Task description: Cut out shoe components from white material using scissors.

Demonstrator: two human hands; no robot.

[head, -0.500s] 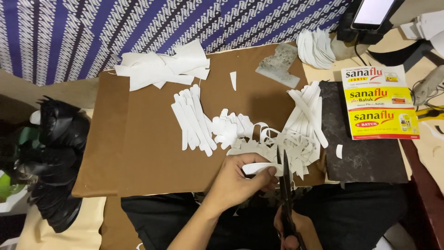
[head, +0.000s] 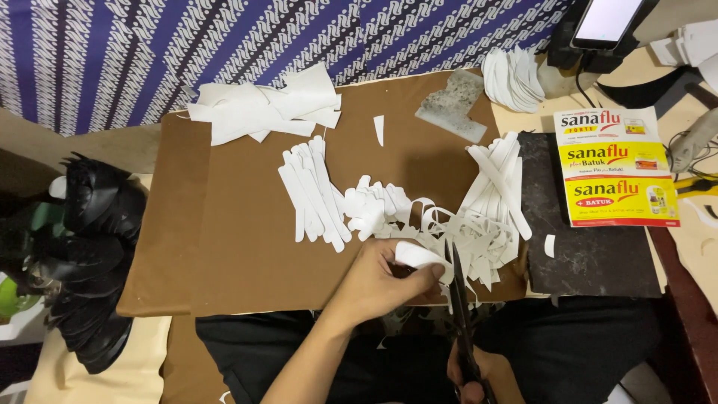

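The left hand (head: 381, 280) pinches a small white paper piece (head: 416, 256), thumb and fingers closed around its near end, at the six o'clock edge of the brown cardboard sheet (head: 239, 224). At five o'clock, low in the frame, the right hand (head: 479, 374) grips the handles of black scissors (head: 458, 299), whose blades point toward twelve o'clock and meet the paper's right edge; they look nearly closed. To cut cleanly, the paper seems best held taut and fed slowly into the blades, with the fingertips kept left of the cutting line. Finished white strips (head: 314, 191) lie at eleven o'clock from the hand, and a heap of curled offcuts (head: 479, 224) sits at one o'clock.
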